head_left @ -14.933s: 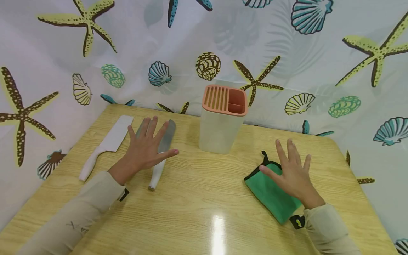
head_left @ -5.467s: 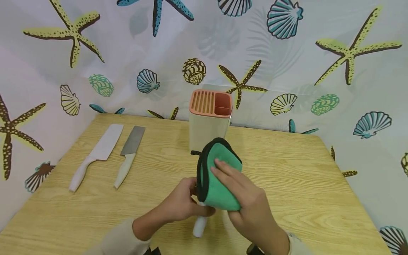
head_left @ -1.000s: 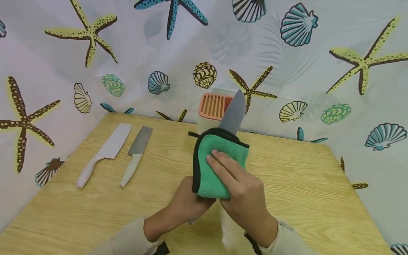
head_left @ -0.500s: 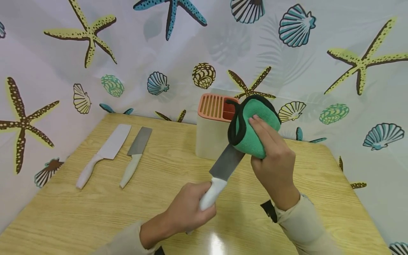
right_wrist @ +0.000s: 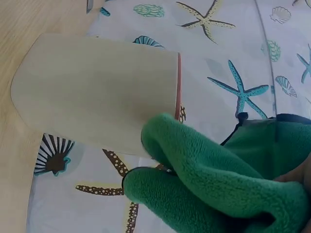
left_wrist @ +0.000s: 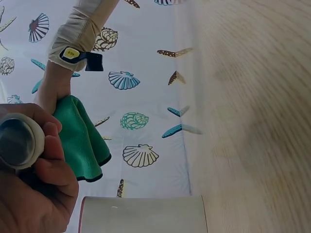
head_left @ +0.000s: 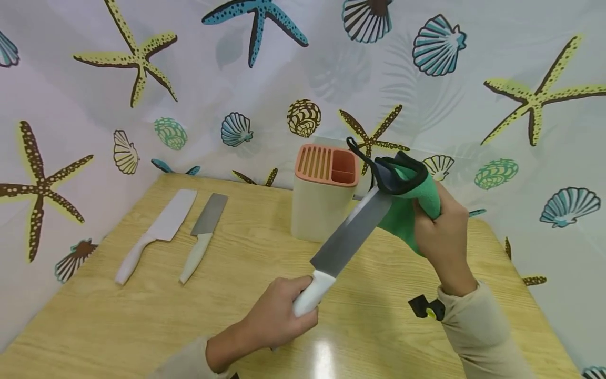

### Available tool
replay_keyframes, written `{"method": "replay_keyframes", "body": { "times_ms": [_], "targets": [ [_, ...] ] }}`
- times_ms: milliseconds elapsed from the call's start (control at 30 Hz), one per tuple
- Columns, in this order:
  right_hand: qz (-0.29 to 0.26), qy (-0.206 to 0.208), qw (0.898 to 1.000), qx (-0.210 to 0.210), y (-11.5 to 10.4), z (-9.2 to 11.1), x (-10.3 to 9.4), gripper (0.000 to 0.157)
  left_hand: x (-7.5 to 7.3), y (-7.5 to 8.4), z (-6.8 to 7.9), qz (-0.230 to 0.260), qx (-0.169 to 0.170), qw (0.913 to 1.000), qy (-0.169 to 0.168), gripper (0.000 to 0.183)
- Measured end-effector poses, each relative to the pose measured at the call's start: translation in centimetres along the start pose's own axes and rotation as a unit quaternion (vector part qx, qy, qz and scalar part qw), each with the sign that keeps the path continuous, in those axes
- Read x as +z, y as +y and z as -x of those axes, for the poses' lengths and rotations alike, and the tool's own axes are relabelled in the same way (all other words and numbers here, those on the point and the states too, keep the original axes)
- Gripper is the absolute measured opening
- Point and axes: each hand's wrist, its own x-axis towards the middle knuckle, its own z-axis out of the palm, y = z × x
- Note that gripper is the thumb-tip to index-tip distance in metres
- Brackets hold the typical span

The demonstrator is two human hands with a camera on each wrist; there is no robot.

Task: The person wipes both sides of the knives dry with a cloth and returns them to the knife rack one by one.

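My left hand (head_left: 276,313) grips the white handle of a kitchen knife (head_left: 352,231), its grey blade slanting up to the right. In the left wrist view the handle's round end cap (left_wrist: 19,141) pokes out of the fist. My right hand (head_left: 442,231) holds a green cloth (head_left: 402,221) with black edging, folded around the blade's tip end, so the tip is hidden. Close up in the right wrist view, the cloth (right_wrist: 209,179) shows as two thick folds. Behind the blade stands a cream knife block (head_left: 317,210) with an orange slotted top.
To the left on the wooden table (head_left: 255,252) lie a white cleaver (head_left: 172,216) and a smaller knife (head_left: 203,237) with a grey blade and pale handle. A white curtain (head_left: 265,79) printed with shells and starfish hangs behind the table.
From near the handle, the right hand has slid the cloth up and right along the blade to its tip, baring most of the blade. The left hand keeps its grip on the handle.
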Motion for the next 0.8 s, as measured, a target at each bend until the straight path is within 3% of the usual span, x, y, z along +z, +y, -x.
{"method": "replay_keyframes", "body": {
  "times_ms": [133,300,400,500,567,633,733,800],
  "targets": [
    [-0.004,0.030,0.998,0.046,0.4,0.0,-1.1,0.015,0.0,-0.2,-0.1,0.015,-0.002,0.9998,-0.013,0.010],
    [0.036,0.051,0.997,0.054,2.1,-0.5,-2.8,0.018,-0.3,-0.5,0.0,0.045,-0.022,0.9987,-0.006,0.006],
    [0.098,0.010,0.995,0.030,3.8,0.2,-3.1,0.024,-0.9,-0.5,-0.2,0.048,-0.028,0.9980,0.030,0.004],
    [0.166,-0.062,0.984,-0.011,6.2,1.3,-2.5,0.045,-1.6,-0.3,-0.5,0.021,-0.024,0.9964,0.078,0.008],
    [0.207,-0.117,0.971,-0.023,7.8,2.1,-1.6,0.051,-2.1,-0.2,-0.7,0.002,-0.020,0.9944,0.104,0.015],
    [0.254,-0.183,0.950,-0.016,9.2,3.0,-0.6,0.053,-2.6,0.0,-0.8,-0.003,-0.029,0.9925,0.119,0.023],
    [0.291,-0.293,0.911,-0.012,10.8,4.7,0.8,0.055,-3.3,0.3,-1.1,0.010,-0.053,0.9902,0.129,0.033],
    [0.287,-0.388,0.876,-0.010,11.1,5.7,1.4,0.055,-4.0,0.5,-1.4,0.027,-0.077,0.9881,0.131,0.038]
  ]
}}
